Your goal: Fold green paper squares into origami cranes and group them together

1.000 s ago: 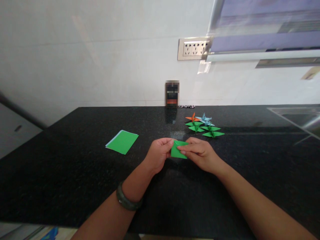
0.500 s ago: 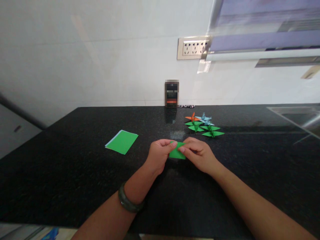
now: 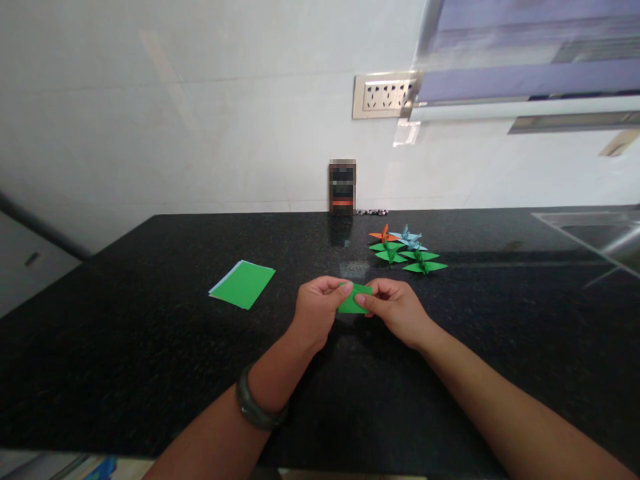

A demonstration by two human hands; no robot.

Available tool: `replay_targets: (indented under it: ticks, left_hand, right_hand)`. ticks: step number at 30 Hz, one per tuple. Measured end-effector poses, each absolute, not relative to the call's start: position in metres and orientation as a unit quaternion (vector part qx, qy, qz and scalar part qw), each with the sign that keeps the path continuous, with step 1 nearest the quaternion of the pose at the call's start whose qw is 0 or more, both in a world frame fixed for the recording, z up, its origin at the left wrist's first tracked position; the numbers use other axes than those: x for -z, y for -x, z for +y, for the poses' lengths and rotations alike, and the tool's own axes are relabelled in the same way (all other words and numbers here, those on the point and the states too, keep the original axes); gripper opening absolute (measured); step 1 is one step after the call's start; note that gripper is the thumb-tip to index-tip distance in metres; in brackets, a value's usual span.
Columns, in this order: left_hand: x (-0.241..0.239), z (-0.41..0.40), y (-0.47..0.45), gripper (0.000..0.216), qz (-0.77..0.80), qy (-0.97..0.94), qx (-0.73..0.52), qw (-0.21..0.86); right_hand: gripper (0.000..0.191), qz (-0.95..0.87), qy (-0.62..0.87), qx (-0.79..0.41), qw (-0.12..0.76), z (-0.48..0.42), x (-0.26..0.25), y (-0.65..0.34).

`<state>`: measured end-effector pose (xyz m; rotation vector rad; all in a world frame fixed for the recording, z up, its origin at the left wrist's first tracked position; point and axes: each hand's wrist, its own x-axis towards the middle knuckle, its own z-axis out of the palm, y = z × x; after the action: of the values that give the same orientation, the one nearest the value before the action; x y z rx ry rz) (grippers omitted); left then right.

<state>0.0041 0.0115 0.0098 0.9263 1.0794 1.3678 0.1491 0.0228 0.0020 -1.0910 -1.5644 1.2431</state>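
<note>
A small folded piece of green paper (image 3: 353, 303) is held between my two hands, above the dark countertop. My left hand (image 3: 320, 305) pinches its left side, with the thumb on top. On the right side, my right hand (image 3: 396, 308) grips the paper between thumb and fingers, the thumb lying across its face. Several folded paper cranes stand behind my right hand: an orange crane (image 3: 385, 235), light blue ones (image 3: 408, 236) and green ones (image 3: 424, 264). The fingers under the paper are mostly hidden.
A stack of square paper (image 3: 243, 285), green on top with light blue below, lies to the left on the black countertop (image 3: 150, 347). An upright dark device (image 3: 343, 188), blurred out, leans on the wall beside a beaded strap (image 3: 373, 213). A sink edge (image 3: 590, 240) is at the right.
My right-hand fingers have shifted slightly on the green paper, its thumb and fingers now nearer the right edge. My left hand keeps its pinch. The cranes and paper stack have not moved.
</note>
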Motion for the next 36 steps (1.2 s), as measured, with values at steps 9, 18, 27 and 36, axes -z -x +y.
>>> replay_targets:
  ticks: [9, 18, 27, 36]
  left_hand:
    - [-0.009, 0.013, -0.004, 0.020, 0.487, -0.379, -0.503, 0.605]
    - [-0.008, 0.008, -0.006, 0.029, 0.452, -0.454, -0.389, 0.662]
    - [-0.008, 0.015, 0.003, 0.028, 0.474, -0.399, -0.444, 0.648]
    - [-0.008, 0.015, 0.003, 0.030, 0.442, -0.388, -0.431, 0.684]
  right_hand:
    - [0.028, -0.551, 0.462, -0.513, 0.469, 0.027, -0.004, -0.152]
    - [0.023, -0.647, 0.432, -0.449, 0.440, 0.030, -0.008, -0.162]
    - [0.027, -0.602, 0.367, -0.537, 0.463, 0.032, -0.015, -0.167]
    - [0.029, -0.568, 0.322, -0.614, 0.443, 0.029, -0.014, -0.162]
